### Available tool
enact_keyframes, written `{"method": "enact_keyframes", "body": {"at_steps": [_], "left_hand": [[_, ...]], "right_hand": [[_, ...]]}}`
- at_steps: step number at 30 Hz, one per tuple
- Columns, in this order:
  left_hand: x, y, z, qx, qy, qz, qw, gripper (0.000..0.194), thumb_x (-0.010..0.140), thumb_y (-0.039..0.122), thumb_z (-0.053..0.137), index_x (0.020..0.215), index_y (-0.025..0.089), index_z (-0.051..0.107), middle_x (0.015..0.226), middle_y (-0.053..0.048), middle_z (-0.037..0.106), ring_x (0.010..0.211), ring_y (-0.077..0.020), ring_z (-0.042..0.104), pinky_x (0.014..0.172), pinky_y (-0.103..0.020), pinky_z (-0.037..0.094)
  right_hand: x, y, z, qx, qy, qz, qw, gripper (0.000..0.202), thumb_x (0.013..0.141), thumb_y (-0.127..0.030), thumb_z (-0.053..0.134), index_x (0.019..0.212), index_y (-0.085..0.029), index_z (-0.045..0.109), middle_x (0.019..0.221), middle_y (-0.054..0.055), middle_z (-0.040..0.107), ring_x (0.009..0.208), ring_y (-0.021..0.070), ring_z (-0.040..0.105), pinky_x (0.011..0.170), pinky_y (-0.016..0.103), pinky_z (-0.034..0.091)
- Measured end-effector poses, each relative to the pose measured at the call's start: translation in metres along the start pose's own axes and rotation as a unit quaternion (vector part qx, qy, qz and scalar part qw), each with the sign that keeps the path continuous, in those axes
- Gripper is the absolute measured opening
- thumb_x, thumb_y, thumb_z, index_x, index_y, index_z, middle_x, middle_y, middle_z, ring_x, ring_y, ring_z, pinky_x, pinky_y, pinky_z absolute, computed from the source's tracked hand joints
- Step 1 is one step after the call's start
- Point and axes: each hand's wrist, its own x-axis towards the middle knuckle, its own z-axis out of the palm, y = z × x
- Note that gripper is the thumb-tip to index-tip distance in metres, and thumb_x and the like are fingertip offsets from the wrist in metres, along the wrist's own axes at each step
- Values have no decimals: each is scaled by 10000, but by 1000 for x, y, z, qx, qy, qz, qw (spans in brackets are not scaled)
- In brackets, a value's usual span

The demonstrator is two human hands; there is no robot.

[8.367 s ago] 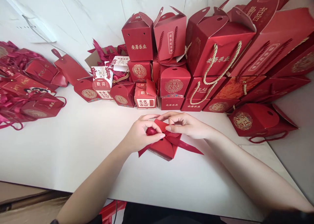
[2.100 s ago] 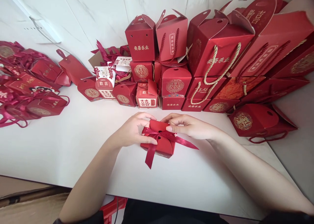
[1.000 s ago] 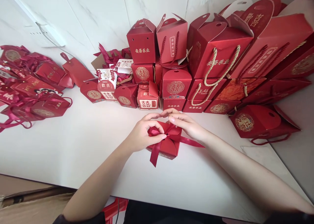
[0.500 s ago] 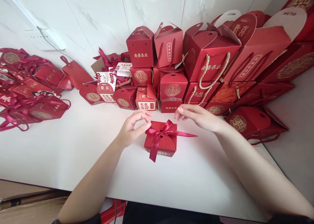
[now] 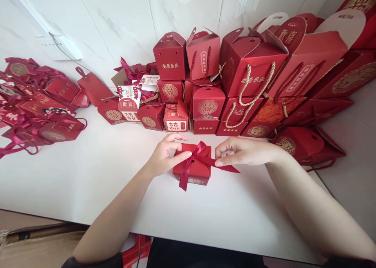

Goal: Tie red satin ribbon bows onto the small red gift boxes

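A small red gift box (image 5: 202, 177) with a gold pattern on its front stands on the white table. A dark red satin ribbon (image 5: 185, 174) is tied in a bow on its lid, one tail hanging down the front. My left hand (image 5: 164, 154) is at the box's left side, thumb lying on the bow near the knot, fingers curved and apart from the thumb. To the right of the box, my right hand (image 5: 239, 151) pinches the other ribbon tail between thumb and curled fingers. The tail's pointed end sticks out below that hand.
Red gift boxes (image 5: 208, 103) are stacked along the tiled wall, larger ones with rope handles (image 5: 249, 98) at the right. A heap of ribboned boxes (image 5: 55, 131) lies at the left. The table's front edge (image 5: 164, 235) runs close to my body.
My right hand has come down and taken hold of the right ribbon tail. My left hand has shifted right, its thumb now over the left part of the bow.
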Motion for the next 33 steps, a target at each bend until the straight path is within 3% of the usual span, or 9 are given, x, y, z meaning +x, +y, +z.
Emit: {"method": "enact_keyframes", "body": {"at_steps": [6,12,16,19,23,28,33], "left_hand": [[1,0,9,-19,4,-25,999,220,835,401,643,749,213,720,1110,-68,610,1097,-222,581,1004,-389,447],[3,-1,4,-58,-7,-53,997,349,843,388,631,571,174,589,1156,-68,611,1078,-228,589,1027,-410,419],[5,-6,-3,-130,-37,-83,987,429,866,370,605,509,153,505,1184,-68,602,1054,-228,603,1009,-402,417],[6,-11,-4,-189,-60,-96,975,412,857,372,619,520,145,554,1179,-84,601,1046,-236,605,957,-374,438],[7,-16,0,-220,-49,-94,970,374,848,338,632,533,138,598,1152,-92,612,1008,-227,610,925,-354,434],[7,-22,7,-230,-19,-94,968,421,835,291,633,465,136,507,1129,-86,624,975,-218,612,871,-335,438],[9,-28,13,-324,-20,-98,941,440,805,267,649,425,135,472,1131,-81,640,910,-181,608,791,-292,457]], "right_hand": [[1,0,2,-18,-20,-2,1000,356,851,-490,606,695,-177,542,651,-34,500,596,109,450,566,237,347],[-1,8,-4,-13,-56,19,998,210,817,-343,679,742,-189,558,726,0,670,684,150,602,598,238,419],[4,9,-3,75,-88,45,992,307,860,-476,622,843,-170,639,749,46,720,694,166,659,653,263,469],[12,10,3,124,-88,49,987,447,866,-560,574,855,-131,701,703,74,723,609,161,663,597,260,470],[20,13,11,172,-73,50,981,380,790,-504,696,794,-125,679,593,35,686,545,149,661,520,223,443],[19,15,10,156,-84,50,983,327,799,-454,703,752,-136,642,567,24,678,534,146,665,506,211,451],[22,20,10,152,-101,49,982,294,807,-420,700,764,-133,653,572,24,680,523,137,656,516,212,470]]}}
